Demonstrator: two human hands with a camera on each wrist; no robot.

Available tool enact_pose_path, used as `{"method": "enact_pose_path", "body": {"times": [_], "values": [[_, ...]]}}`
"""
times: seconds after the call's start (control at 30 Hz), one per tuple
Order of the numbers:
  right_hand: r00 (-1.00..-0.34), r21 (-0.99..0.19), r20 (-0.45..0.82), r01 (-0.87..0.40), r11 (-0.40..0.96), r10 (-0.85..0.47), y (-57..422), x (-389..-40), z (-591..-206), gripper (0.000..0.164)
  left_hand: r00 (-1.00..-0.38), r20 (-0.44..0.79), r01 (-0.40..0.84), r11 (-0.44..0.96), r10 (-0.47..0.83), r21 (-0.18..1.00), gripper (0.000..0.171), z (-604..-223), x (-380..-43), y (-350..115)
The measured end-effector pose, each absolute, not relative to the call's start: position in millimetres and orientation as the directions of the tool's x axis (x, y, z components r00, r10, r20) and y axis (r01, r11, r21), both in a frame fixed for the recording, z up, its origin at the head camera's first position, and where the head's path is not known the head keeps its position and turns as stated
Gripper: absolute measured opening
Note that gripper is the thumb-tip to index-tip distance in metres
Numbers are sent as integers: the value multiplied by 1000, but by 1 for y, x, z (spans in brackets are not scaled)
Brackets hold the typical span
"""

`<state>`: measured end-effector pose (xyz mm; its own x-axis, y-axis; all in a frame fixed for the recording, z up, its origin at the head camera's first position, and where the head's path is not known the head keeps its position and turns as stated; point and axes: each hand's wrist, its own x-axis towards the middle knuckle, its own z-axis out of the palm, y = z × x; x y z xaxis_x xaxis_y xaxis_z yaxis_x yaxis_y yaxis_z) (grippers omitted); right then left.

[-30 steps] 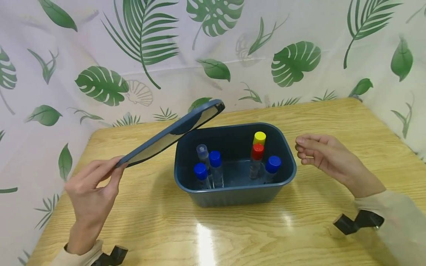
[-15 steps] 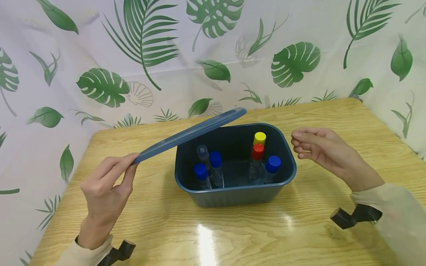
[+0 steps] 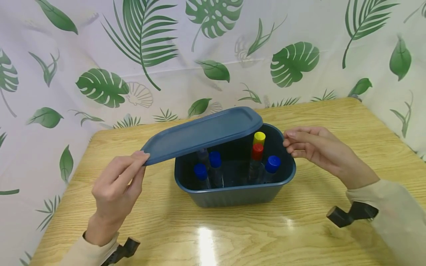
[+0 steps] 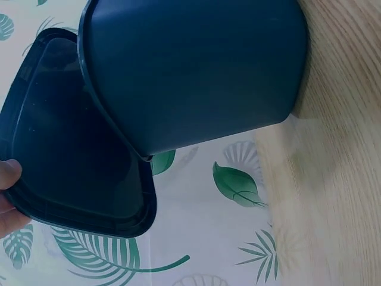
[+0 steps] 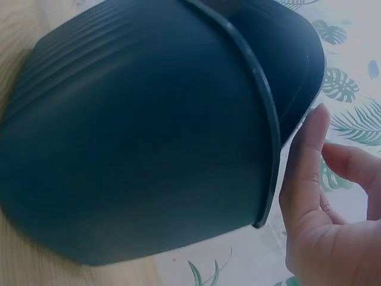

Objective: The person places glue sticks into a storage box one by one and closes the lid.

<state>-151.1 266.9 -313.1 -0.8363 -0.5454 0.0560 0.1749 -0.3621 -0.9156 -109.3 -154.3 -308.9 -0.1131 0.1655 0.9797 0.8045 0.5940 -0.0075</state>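
Observation:
A dark blue plastic box (image 3: 233, 197) stands on the table with its top partly uncovered. My left hand (image 3: 116, 184) pinches the near left end of its matching lid (image 3: 203, 133), thumb and fingers on the edge in the left wrist view. The lid hangs tilted over the back left of the box. Inside are clear tubes with blue caps (image 3: 200, 171), a red-capped tube (image 3: 257, 152) and a yellow-capped tube (image 3: 259, 138); the lid partly covers one tube at the left. Beside the right rim is my right hand (image 3: 319, 153), fingers loosely bent and holding nothing; contact with the rim is unclear.
The wooden table (image 3: 159, 229) reaches back to a white cloth (image 3: 253, 74) printed with green leaves. Both wrists carry black camera mounts, the right one (image 3: 349, 214) close above the table.
My left hand has moved right, carrying the lid farther over the box and turning its top toward the camera. My right hand has come left to the box's right rim.

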Motion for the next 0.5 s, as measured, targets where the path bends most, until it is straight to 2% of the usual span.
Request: {"method": "enact_pose_path", "body": {"times": [0.13, 0.37, 0.5], "values": [[-830, -909, 34, 207, -363, -557, 263, -152, -309, 31, -40, 983, 835, 546, 177, -64, 18, -307, -109, -147], [-829, -887, -61, 300, -351, -556, 256, -151, -298, 31, 29, 968, 839, 520, 250, -160, 18, -303, -104, -139], [-816, -859, -85, 350, -373, -571, 253, -151, -296, 31, 96, 955, 842, 489, 279, -228, 15, -301, -103, -133]]}}
